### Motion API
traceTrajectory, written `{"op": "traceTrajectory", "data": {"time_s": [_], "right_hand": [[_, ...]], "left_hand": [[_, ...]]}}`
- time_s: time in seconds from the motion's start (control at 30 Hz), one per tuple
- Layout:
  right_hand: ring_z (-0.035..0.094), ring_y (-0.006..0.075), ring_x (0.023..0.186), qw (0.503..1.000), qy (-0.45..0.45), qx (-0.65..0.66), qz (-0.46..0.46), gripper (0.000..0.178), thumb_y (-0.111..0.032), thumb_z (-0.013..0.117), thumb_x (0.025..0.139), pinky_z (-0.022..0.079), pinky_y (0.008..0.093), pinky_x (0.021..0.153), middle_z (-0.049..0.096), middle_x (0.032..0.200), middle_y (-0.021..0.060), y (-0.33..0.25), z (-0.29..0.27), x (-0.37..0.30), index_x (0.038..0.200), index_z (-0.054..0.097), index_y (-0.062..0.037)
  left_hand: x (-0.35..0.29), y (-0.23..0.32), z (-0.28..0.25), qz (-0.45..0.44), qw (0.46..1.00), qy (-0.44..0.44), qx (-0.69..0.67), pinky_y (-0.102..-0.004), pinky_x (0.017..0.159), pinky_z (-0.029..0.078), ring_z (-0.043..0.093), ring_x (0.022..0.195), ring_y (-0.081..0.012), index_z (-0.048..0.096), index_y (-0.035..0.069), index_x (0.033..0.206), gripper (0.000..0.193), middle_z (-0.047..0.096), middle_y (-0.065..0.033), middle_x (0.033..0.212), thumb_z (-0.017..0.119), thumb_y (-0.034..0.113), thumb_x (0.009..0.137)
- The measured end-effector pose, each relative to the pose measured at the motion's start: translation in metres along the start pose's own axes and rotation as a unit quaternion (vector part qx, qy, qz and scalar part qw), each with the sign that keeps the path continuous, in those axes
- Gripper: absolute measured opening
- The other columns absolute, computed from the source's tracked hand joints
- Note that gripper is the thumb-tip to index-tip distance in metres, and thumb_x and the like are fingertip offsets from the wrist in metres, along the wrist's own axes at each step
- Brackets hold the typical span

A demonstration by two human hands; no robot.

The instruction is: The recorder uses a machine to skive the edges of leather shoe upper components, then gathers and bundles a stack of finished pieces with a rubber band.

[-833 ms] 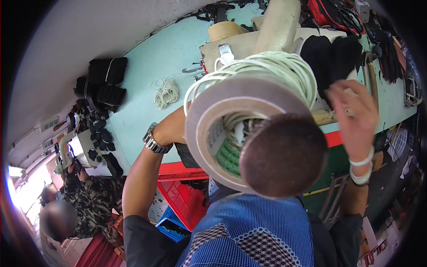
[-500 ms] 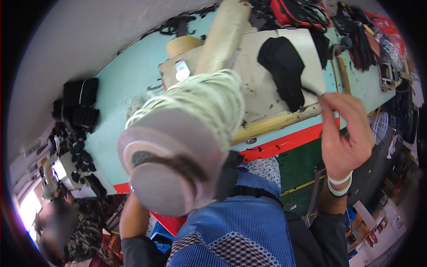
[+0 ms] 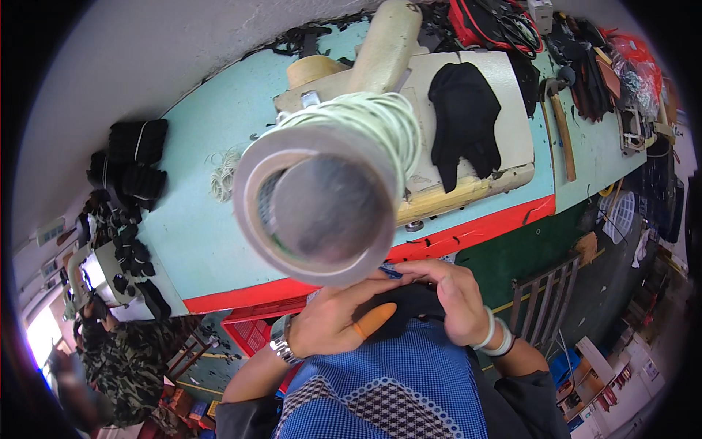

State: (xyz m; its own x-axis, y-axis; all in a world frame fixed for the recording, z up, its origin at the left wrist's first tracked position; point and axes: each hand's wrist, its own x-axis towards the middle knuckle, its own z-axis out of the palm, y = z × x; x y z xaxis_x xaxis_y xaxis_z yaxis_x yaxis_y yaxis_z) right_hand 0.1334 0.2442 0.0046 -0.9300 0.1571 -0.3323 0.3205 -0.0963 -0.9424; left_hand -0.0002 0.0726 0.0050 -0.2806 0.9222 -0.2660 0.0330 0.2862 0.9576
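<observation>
Soft black cloth (image 3: 413,298) sits against the blue checked apron (image 3: 395,358), held in the left hand (image 3: 325,322), and now the right hand (image 3: 459,298), grip unclear, has swung in from the pale-green bench (image 3: 194,245), putting both hands on it.

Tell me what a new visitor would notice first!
Probably the big, round, grey-rimmed spool wound with pale green cord, near the middle of the view. Just below it, a snug, bright orange finger cover stands out on the left hand. Then comes the flat black fabric piece on the pale, flat board, upper right.
</observation>
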Motion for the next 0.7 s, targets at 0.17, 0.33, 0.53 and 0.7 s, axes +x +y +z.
{"op": "traceTrajectory", "data": {"time_s": [0.17,0.33,0.53,0.7], "right_hand": [[0.061,0.0244,0.059,0.963,0.159,-0.218,-0.009,0.018,-0.015,0.058,0.088,0.046,0.0326,0.055,0.061,0.070,0.0126,-0.017,-0.001,0.034,0.084,0.063,0.0011],[0.056,0.0270,0.051,0.897,0.115,-0.381,-0.195,0.018,-0.015,0.068,0.078,0.044,0.0356,0.049,0.057,0.060,0.0098,0.003,-0.028,0.108,0.070,0.059,-0.0023],[0.059,0.0287,0.056,0.890,0.161,-0.351,-0.244,0.022,-0.023,0.071,0.074,0.044,0.0388,0.050,0.058,0.062,0.0109,-0.008,-0.029,0.111,0.068,0.061,-0.0043],[0.059,0.0279,0.056,0.852,0.136,-0.442,-0.246,0.018,-0.017,0.071,0.074,0.044,0.0358,0.051,0.059,0.065,0.0110,0.007,-0.037,0.114,0.068,0.062,-0.0035]], "left_hand": [[-0.029,-0.043,-0.003,-0.152,0.955,0.135,-0.216,-0.0255,0.076,0.049,0.062,0.083,-0.0131,0.063,-0.003,0.104,0.020,0.067,-0.0073,0.092,0.060,0.008,0.088],[-0.033,-0.062,-0.037,-0.167,0.872,0.094,-0.451,-0.0210,0.070,0.048,0.060,0.079,-0.0077,0.064,-0.004,0.094,0.016,0.066,-0.0050,0.089,0.057,0.010,0.089],[-0.004,-0.046,-0.060,-0.135,0.986,0.076,-0.056,-0.0205,0.065,0.044,0.055,0.072,-0.0044,0.063,-0.003,0.090,0.019,0.063,0.0000,0.078,0.057,0.015,0.091],[0.018,-0.021,-0.094,-0.028,0.999,0.033,0.023,-0.0271,0.071,0.047,0.058,0.078,-0.0094,0.063,-0.003,0.098,0.020,0.067,-0.0093,0.082,0.055,0.014,0.090]]}}
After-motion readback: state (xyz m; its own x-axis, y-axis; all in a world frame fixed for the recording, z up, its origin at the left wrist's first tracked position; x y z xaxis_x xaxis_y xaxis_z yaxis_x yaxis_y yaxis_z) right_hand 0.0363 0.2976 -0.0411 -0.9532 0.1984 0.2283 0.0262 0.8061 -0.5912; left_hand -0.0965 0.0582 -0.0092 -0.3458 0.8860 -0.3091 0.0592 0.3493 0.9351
